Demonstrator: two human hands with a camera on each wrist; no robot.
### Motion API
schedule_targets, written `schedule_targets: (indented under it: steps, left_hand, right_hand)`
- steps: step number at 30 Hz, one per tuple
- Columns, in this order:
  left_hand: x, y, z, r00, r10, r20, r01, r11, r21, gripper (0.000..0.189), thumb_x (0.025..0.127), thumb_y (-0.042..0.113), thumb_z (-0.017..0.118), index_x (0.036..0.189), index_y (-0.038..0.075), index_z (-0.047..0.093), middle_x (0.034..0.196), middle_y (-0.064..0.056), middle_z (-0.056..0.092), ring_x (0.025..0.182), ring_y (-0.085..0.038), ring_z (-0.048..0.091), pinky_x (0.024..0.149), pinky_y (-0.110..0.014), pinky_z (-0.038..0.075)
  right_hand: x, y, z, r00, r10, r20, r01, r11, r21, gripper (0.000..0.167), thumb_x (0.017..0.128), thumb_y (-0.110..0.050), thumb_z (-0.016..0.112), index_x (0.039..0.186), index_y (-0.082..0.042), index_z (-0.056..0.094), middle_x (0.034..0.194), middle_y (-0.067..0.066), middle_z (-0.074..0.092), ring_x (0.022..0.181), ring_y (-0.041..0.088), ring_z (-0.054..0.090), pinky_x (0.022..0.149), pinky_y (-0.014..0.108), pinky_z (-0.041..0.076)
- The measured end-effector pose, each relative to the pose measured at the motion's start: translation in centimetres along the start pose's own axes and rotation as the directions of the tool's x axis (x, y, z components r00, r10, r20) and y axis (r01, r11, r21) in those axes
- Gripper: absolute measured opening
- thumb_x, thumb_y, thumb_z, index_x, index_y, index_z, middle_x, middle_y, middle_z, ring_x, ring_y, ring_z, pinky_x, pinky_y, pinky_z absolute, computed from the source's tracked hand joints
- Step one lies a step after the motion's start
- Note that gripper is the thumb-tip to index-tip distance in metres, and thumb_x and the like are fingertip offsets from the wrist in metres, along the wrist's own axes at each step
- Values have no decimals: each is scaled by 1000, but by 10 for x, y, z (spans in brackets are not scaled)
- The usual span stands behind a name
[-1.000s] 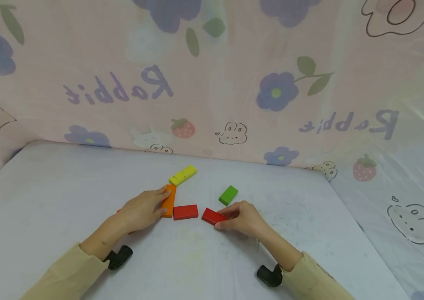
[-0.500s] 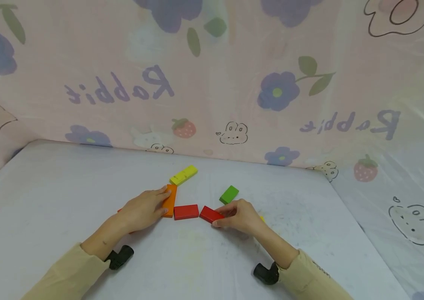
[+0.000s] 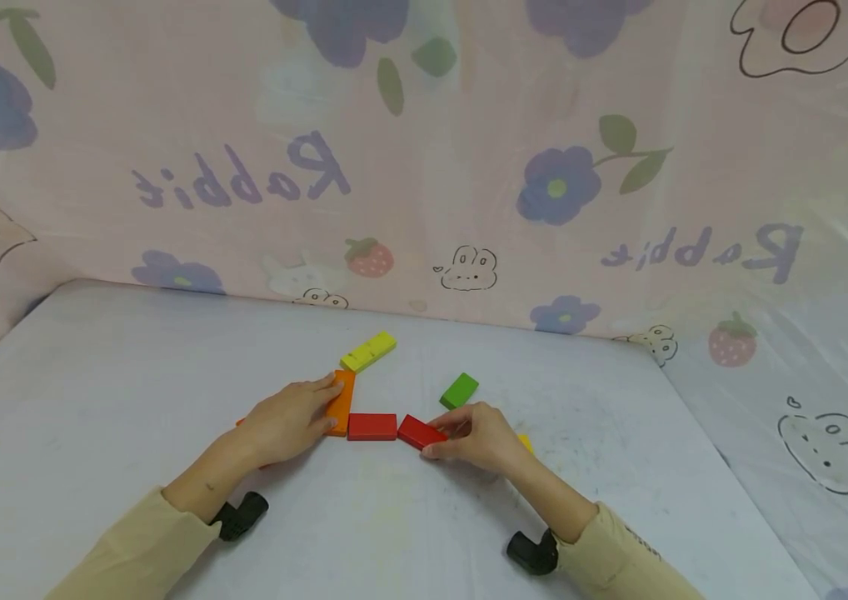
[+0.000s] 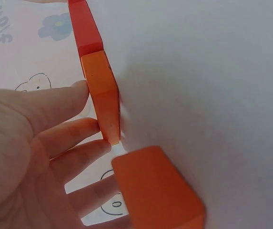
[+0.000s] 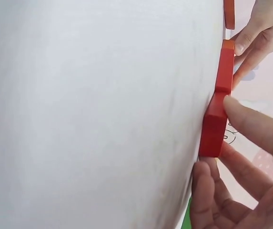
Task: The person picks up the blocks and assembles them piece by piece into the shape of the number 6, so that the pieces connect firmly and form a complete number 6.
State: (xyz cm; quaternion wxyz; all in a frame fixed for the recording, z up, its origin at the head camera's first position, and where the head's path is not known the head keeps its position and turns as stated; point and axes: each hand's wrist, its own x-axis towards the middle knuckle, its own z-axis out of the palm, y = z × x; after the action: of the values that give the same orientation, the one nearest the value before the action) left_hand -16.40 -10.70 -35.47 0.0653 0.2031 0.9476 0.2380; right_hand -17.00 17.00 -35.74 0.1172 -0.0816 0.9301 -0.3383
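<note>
My left hand (image 3: pixel 281 422) has its thumb and fingers on an orange block (image 3: pixel 341 404) that lies lengthwise away from me. A red block (image 3: pixel 372 427) lies sideways against its near right end. My right hand (image 3: pixel 480 437) holds a second red block (image 3: pixel 418 433) between thumb and fingers, at a slant. That block's left corner meets the first red block. In the right wrist view, the held red block (image 5: pixel 213 126) stands end to end with the other red block (image 5: pixel 225 71). A darker orange block (image 4: pixel 157 188) sits beside my left hand, mostly hidden from the head view.
A yellow block (image 3: pixel 368 352) lies beyond the orange block's far end. A green block (image 3: pixel 459 390) is just past my right hand. Behind my right wrist peeks a yellow-orange piece (image 3: pixel 526 443). A printed curtain (image 3: pixel 424 208) rises behind the white table (image 3: pixel 192 350).
My right hand has moved slightly left with its red block, closing the gap to the other red block. That other red block has turned slightly straighter. My left hand stays on the orange block.
</note>
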Motion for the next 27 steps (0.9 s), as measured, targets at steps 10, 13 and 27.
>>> schedule_targets:
  steps: [10,13,27]
  left_hand:
    - [0,0,1,1000,-2,3,2,1000,1,51,93,18,62,138,0,49,149,-19,40,132,-42,42,105,-58,38]
    - [0,0,0,1000,-11,5,11,1000,0,51,93,18,62,138,0,49,149,-19,40,133,-42,42,104,-59,38]
    - [0,-1,2,1000,3,-3,-3,1000,-2,50,93,17,61,138,-1,49,149,-20,40,133,-42,41,106,-58,37]
  right_hand:
    - [4,3,-9,999,-29,-33,30,999,33,28,78,-27,79,102,-14,75,84,-4,65,78,11,58,68,26,48]
    - [8,3,-15,998,-32,-60,36,997,63,27,80,-27,78,102,-13,74,84,-4,65,81,11,58,69,26,47]
    - [24,16,-31,993,-9,-121,14,999,42,35,85,-19,73,119,-12,68,125,9,57,112,28,54,92,41,51]
